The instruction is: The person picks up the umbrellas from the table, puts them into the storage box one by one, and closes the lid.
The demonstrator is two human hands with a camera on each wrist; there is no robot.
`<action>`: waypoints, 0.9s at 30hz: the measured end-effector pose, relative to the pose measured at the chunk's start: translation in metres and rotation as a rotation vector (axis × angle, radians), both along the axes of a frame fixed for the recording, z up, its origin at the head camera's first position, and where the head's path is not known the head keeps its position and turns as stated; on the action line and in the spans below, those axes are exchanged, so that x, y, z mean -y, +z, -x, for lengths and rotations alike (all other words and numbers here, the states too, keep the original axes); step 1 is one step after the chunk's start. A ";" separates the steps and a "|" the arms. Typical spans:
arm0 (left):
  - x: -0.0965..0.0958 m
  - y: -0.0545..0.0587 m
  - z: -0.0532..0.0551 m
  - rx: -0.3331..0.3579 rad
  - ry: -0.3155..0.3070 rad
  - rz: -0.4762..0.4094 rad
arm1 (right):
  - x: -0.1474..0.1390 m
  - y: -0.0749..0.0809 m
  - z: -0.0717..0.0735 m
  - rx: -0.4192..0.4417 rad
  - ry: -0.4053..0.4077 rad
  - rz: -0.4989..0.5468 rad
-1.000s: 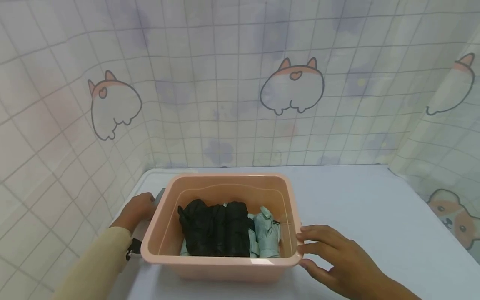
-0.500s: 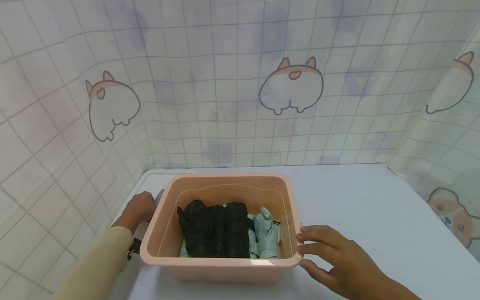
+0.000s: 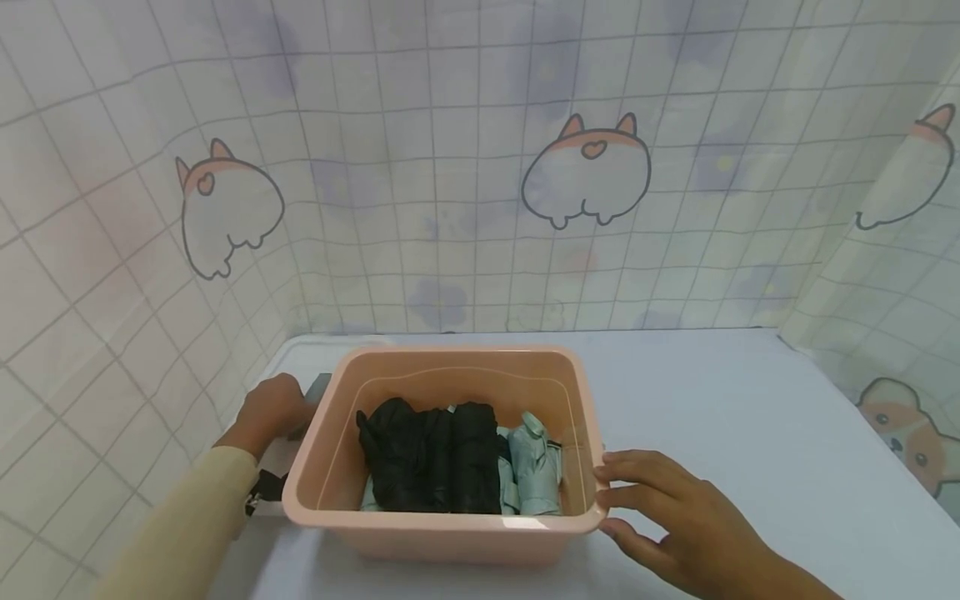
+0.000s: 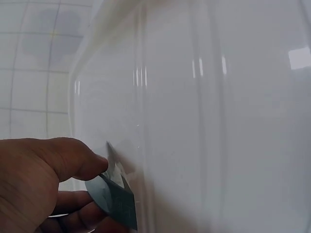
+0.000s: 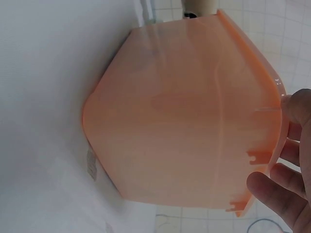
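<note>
A peach-pink plastic basin stands in the middle of the head view. Inside it lie black rolled cloth and pale green folded clothing. Beyond its left side, my left hand pinches a flat grey-green piece between thumb and fingers, over a glossy white ridged surface. I cannot tell what that piece is part of. At the basin's right rim, my right hand rests its fingertips against the outside edge, fingers loosely spread. Its thumb sits low by the rim in the right wrist view.
The basin stands on a white-covered table. A white rounded-corner edge shows behind the basin at the back left. Grid-patterned cloth with cartoon dogs encloses the back and both sides.
My left hand has risen slightly and turned a little, with more of the grey-green piece showing beside it. The basin and my right hand stay in place.
</note>
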State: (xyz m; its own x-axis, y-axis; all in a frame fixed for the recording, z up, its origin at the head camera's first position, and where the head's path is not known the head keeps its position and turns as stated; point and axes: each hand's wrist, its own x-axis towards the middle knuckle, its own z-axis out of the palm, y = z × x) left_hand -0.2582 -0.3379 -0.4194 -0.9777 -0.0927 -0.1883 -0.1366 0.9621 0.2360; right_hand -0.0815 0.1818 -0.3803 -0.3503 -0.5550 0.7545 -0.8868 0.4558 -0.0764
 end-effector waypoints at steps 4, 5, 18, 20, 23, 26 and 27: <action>-0.002 0.009 -0.003 0.009 0.012 -0.007 | -0.001 -0.001 -0.001 0.006 -0.013 -0.004; -0.002 0.011 -0.004 0.009 0.013 -0.007 | -0.001 -0.001 0.000 0.006 -0.014 -0.003; -0.001 0.037 -0.006 -0.004 -0.028 0.041 | -0.001 -0.001 0.001 0.008 -0.016 0.000; 0.000 0.041 -0.005 0.001 -0.034 0.045 | -0.001 -0.002 0.000 0.011 -0.019 0.001; 0.000 0.046 -0.005 0.010 -0.033 0.044 | -0.001 -0.002 0.001 0.012 -0.014 0.004; -0.002 0.050 -0.006 0.015 -0.020 0.039 | -0.001 -0.003 0.001 0.018 -0.015 0.000; -0.002 0.051 -0.007 0.015 -0.015 0.037 | -0.001 -0.003 0.001 0.019 -0.013 0.001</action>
State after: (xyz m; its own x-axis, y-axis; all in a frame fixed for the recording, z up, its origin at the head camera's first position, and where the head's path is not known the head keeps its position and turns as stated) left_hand -0.2512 -0.3354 -0.3686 -0.9761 -0.0854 -0.1999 -0.1256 0.9722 0.1978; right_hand -0.0825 0.1830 -0.3830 -0.3721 -0.5492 0.7483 -0.8790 0.4674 -0.0941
